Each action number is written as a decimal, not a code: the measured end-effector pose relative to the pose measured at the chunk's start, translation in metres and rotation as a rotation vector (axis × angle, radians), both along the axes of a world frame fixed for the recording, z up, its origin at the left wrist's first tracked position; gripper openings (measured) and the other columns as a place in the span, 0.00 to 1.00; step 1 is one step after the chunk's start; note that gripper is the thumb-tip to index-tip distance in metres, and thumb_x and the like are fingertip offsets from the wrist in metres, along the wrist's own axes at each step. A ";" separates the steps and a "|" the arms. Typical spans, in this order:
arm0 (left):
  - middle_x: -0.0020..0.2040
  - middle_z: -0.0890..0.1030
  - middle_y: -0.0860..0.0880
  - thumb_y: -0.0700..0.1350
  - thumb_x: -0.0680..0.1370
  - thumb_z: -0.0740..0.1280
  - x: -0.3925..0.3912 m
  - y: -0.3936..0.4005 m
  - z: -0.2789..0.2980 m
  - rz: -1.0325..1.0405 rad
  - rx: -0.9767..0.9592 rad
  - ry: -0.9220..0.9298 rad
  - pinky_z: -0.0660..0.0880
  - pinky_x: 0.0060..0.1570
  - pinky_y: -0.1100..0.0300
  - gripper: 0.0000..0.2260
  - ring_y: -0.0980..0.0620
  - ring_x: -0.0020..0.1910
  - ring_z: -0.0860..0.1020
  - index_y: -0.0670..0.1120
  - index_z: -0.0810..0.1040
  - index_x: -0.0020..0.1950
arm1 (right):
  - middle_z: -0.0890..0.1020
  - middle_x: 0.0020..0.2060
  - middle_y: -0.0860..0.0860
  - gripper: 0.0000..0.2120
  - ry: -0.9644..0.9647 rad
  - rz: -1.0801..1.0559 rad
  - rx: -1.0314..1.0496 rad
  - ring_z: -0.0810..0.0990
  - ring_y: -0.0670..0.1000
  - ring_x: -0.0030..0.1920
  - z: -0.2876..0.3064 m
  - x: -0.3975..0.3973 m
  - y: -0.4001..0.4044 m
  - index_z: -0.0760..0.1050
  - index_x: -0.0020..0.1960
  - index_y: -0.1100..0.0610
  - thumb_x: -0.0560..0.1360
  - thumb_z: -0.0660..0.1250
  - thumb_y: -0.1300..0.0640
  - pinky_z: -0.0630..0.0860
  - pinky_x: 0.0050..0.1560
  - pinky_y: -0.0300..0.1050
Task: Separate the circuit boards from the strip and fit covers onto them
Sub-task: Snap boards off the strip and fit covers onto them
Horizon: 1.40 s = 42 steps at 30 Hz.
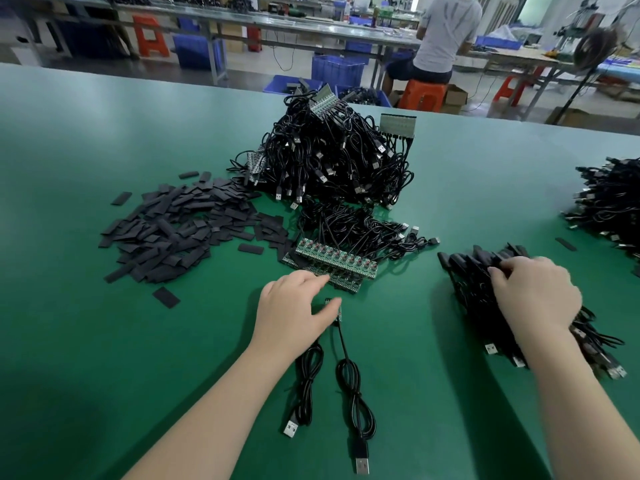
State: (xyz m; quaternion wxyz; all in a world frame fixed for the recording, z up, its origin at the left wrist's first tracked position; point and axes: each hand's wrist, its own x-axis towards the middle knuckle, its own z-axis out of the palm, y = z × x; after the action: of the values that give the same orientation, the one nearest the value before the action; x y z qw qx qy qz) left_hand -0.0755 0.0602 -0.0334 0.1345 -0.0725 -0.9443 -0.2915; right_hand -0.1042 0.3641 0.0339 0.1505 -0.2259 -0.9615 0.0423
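A factory assembly floor. Long green workbench (104, 140) heaped with black USB cables (329, 157); blue crates (337, 69) and another seated worker (440, 39) behind.

One head-worn wide-angle camera looks forward and down, close over the green table (104, 140), its far edge toward twelve o'clock.

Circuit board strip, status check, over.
Left hand open over a loose board. Right hand gripping covered cable bundle. Strip ahead, unobstructed.
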 end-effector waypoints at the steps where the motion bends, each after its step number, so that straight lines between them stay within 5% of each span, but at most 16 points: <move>1: 0.58 0.77 0.57 0.61 0.77 0.64 -0.001 0.000 -0.002 -0.001 -0.053 -0.017 0.61 0.59 0.57 0.21 0.56 0.59 0.73 0.54 0.77 0.67 | 0.80 0.49 0.62 0.12 0.093 0.034 0.046 0.76 0.65 0.50 0.000 0.001 -0.005 0.84 0.54 0.58 0.78 0.68 0.52 0.70 0.43 0.50; 4: 0.55 0.76 0.59 0.64 0.75 0.64 -0.003 -0.001 -0.005 -0.006 -0.091 -0.031 0.57 0.55 0.60 0.18 0.56 0.58 0.71 0.58 0.81 0.60 | 0.84 0.46 0.58 0.10 0.281 0.268 0.022 0.79 0.64 0.48 0.007 0.006 -0.043 0.84 0.53 0.55 0.75 0.70 0.53 0.73 0.44 0.51; 8: 0.55 0.76 0.61 0.65 0.75 0.65 -0.006 -0.003 -0.006 -0.019 -0.060 -0.055 0.56 0.54 0.61 0.16 0.57 0.59 0.70 0.59 0.81 0.56 | 0.84 0.44 0.44 0.10 0.086 0.617 -0.258 0.77 0.50 0.45 0.002 0.014 -0.109 0.83 0.55 0.46 0.76 0.69 0.47 0.75 0.48 0.46; 11: 0.56 0.76 0.61 0.65 0.75 0.65 -0.006 -0.003 -0.006 -0.017 -0.077 -0.065 0.58 0.55 0.60 0.16 0.56 0.59 0.69 0.58 0.80 0.56 | 0.83 0.49 0.44 0.12 -0.028 0.715 -0.264 0.77 0.49 0.51 -0.016 0.015 -0.140 0.81 0.58 0.45 0.77 0.66 0.45 0.74 0.51 0.44; 17: 0.55 0.76 0.62 0.61 0.75 0.66 -0.006 -0.003 -0.007 -0.012 -0.056 -0.058 0.59 0.56 0.61 0.12 0.58 0.59 0.70 0.59 0.79 0.55 | 0.79 0.51 0.45 0.15 -0.117 0.705 -0.139 0.76 0.51 0.57 -0.054 0.023 -0.147 0.80 0.60 0.43 0.82 0.56 0.44 0.68 0.54 0.45; 23: 0.47 0.75 0.66 0.59 0.75 0.68 -0.006 -0.003 -0.001 -0.112 0.109 -0.099 0.64 0.58 0.61 0.10 0.66 0.53 0.72 0.60 0.76 0.54 | 0.78 0.52 0.42 0.13 -0.109 0.720 -0.162 0.75 0.50 0.58 -0.061 0.028 -0.135 0.80 0.60 0.40 0.81 0.60 0.45 0.61 0.50 0.45; 26: 0.45 0.78 0.65 0.53 0.75 0.71 -0.002 -0.002 0.001 -0.133 0.232 -0.074 0.70 0.53 0.65 0.08 0.66 0.51 0.73 0.60 0.77 0.52 | 0.80 0.50 0.42 0.11 -0.082 0.732 -0.237 0.75 0.51 0.57 -0.060 0.028 -0.138 0.81 0.57 0.42 0.80 0.62 0.47 0.60 0.49 0.45; 31: 0.45 0.80 0.65 0.47 0.74 0.74 0.001 0.001 0.004 -0.077 0.517 -0.070 0.69 0.47 0.77 0.18 0.69 0.48 0.77 0.72 0.77 0.49 | 0.83 0.42 0.41 0.06 0.031 0.775 -0.472 0.78 0.51 0.49 -0.056 0.032 -0.142 0.83 0.50 0.48 0.78 0.68 0.55 0.74 0.52 0.50; 36: 0.46 0.82 0.67 0.43 0.75 0.73 0.001 0.003 0.006 -0.091 0.657 -0.043 0.71 0.46 0.76 0.16 0.66 0.48 0.80 0.67 0.81 0.49 | 0.82 0.38 0.35 0.03 0.090 0.741 -0.716 0.79 0.38 0.45 -0.052 0.034 -0.141 0.84 0.47 0.46 0.75 0.72 0.52 0.73 0.47 0.31; 42: 0.48 0.83 0.65 0.41 0.76 0.72 0.003 0.004 0.008 -0.121 0.758 -0.121 0.73 0.51 0.75 0.18 0.65 0.52 0.80 0.66 0.80 0.54 | 0.83 0.37 0.39 0.05 0.169 0.657 -0.896 0.80 0.41 0.39 -0.051 0.035 -0.142 0.81 0.40 0.46 0.73 0.74 0.55 0.73 0.41 0.30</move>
State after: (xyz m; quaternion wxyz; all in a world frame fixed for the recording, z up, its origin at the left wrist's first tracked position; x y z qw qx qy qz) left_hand -0.0728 0.0643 -0.0250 0.0783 -0.0559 -0.7700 -0.6308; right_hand -0.0688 0.2226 -0.0169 0.0954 0.0477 -0.8539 0.5093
